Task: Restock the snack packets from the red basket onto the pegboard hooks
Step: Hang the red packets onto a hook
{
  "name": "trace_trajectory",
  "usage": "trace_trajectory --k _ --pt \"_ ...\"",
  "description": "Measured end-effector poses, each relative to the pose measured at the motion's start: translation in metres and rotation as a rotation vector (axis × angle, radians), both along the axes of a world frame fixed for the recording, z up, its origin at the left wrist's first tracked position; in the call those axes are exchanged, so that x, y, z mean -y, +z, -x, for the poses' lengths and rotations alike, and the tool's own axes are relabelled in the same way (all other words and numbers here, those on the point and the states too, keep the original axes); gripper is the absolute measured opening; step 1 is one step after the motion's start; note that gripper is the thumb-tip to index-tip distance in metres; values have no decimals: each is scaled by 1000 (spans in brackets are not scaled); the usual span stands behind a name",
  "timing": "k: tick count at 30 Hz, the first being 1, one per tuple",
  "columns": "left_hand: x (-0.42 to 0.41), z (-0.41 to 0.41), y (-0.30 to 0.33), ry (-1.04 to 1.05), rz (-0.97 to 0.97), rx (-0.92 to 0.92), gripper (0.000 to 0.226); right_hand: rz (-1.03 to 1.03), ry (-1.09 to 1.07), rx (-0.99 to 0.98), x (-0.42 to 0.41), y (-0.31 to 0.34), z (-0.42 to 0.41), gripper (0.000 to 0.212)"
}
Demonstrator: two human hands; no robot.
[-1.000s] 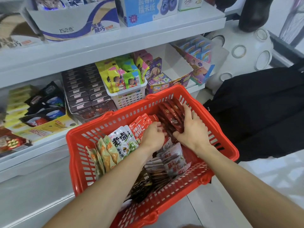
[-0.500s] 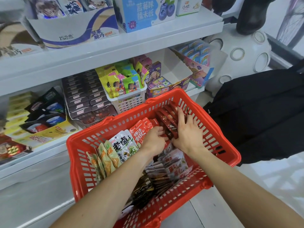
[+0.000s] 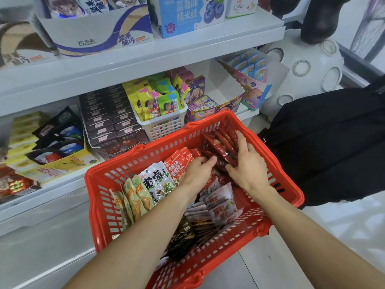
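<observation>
A red plastic basket sits in front of the shelves, full of snack packets standing in rows. Both hands are inside it at a stack of dark red packets in the far right corner. My left hand has its fingers curled round the near end of that stack. My right hand rests on the stack from the right, fingers spread over the packets and thumb tucked under them. Orange-red packets, white packets and green-yellow packets stand to the left. No pegboard is in view.
White shelves behind the basket carry boxed snacks and a white bin of bright packets. A black cloth lies right of the basket. A white round object stands at back right.
The view has shifted slightly. My left hand has reached further right onto the dark red stack, and my right hand has closed in on it from the right.
</observation>
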State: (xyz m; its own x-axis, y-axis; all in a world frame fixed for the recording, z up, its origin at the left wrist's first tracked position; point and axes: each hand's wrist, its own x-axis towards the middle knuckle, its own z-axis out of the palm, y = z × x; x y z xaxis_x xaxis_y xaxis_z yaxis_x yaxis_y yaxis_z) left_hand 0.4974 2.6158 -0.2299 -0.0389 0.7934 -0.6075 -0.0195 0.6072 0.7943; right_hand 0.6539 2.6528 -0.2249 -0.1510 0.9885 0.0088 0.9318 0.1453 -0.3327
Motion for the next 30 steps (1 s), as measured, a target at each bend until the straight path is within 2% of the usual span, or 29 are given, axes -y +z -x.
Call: trace_trajectory --k 2,4,8,10,14,15,18,20,22,25,26,28,30 --pt "-7 -8 6 73 33 247 53 51 19 2 2 -3 2 110" --pt "-15 -17 14 105 62 347 65 134 50 31 2 -8 3 115" --pt "-29 -34 22 190 114 272 97 187 32 109 0 -17 6 124" --pt "-35 -41 19 276 139 237 111 164 17 112 2 -22 9 121" --pt "-41 -45 14 396 165 235 124 59 -9 22 2 -20 8 113" --pt "-41 -45 14 416 169 249 122 40 -12 6 2 -17 6 113" --pt "-41 -44 20 391 136 367 70 3 -20 -23 8 -7 7 115" --pt "-41 -45 27 361 124 419 52 -13 -10 -63 13 0 9 115" --pt "-41 -47 31 349 87 423 53 -14 15 -119 17 8 9 115" --pt "-38 -45 33 327 50 450 74 43 103 -220 20 13 6 125" --pt "-37 -41 32 315 50 444 75 89 145 -248 20 13 5 129" --pt "-34 -36 29 302 81 401 60 226 222 -321 23 15 3 134" --pt "-31 -32 25 343 113 352 50 388 254 -443 26 22 1 122"
